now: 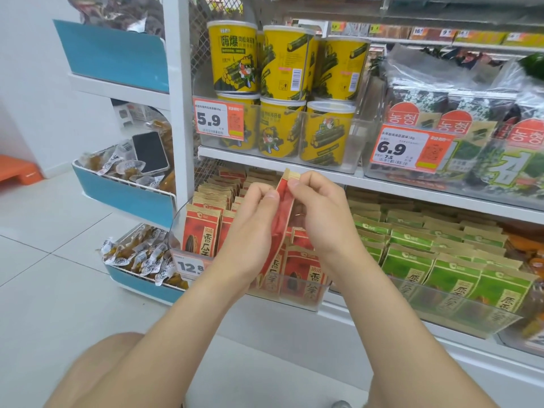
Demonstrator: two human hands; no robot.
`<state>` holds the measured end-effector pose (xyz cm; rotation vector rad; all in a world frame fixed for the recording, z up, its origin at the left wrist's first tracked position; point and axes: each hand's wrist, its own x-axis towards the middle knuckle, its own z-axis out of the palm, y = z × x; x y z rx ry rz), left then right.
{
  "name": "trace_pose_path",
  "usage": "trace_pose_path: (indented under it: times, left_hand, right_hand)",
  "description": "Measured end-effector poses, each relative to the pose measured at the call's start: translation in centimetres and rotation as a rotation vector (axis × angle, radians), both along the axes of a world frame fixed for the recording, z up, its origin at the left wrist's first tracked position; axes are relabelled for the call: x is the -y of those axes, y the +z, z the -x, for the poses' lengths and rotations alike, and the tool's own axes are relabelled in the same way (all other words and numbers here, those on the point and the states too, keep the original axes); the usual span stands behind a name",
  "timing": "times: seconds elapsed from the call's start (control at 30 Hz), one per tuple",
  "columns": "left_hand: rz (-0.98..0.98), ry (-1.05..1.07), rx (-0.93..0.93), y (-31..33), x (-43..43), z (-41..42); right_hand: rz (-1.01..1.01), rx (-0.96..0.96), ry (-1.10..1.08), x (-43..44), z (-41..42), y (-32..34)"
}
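Both hands, left hand and right hand, pinch the red seed packet edge-on, fingers curled, above the near shelf tray.

The left hand and right hand are bare, with short plain nails. The left forearm and right forearm are bare and slender. A bare knee shows too.

Bright, even shop light, soft shadows, wide-angle bending at blurred edges
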<state>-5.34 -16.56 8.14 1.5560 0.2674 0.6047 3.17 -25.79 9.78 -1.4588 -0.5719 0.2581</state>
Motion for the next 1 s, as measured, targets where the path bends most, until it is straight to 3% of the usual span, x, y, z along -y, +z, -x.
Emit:
trace_pose_path:
  times: [0.13,0.33,0.53,0.6,0.7,0.77,0.87,1.0]
  left_hand:
    - [-0.011,-0.012,-0.001,0.1,-0.6,0.0]
    - [0.137,-0.014,0.030,-0.2,-1.5,-0.3]
    - [0.399,0.028,0.090,0.1,-2.2,-0.4]
    - [0.408,0.035,0.112,0.4,-2.4,-0.3]
    - [0.388,-0.013,0.137,0.6,-2.7,0.2]
    - [0.326,-0.078,0.132,0.9,-2.8,0.6]
    - [0.007,-0.122,0.099,1.0,-2.9,1.1]
    - [-0.385,-0.087,0.058,0.5,-2.6,1.1]
  right_hand:
    - [-0.010,0.006,0.019,0.0,0.1,0.1]
    - [0.027,0.025,0.028,0.3,0.2,0.1]
    - [0.277,0.166,0.196,0.6,0.4,0.0]
    - [0.334,0.162,0.218,0.5,0.5,-0.3]
    - [0.265,0.153,0.178,0.4,0.6,-0.1]
    - [0.191,0.154,0.118,0.5,0.7,0.2]
    - [0.088,0.073,0.033,0.8,0.2,0.5]
    - [0.124,0.138,-0.018,0.9,-0.6,0.3]
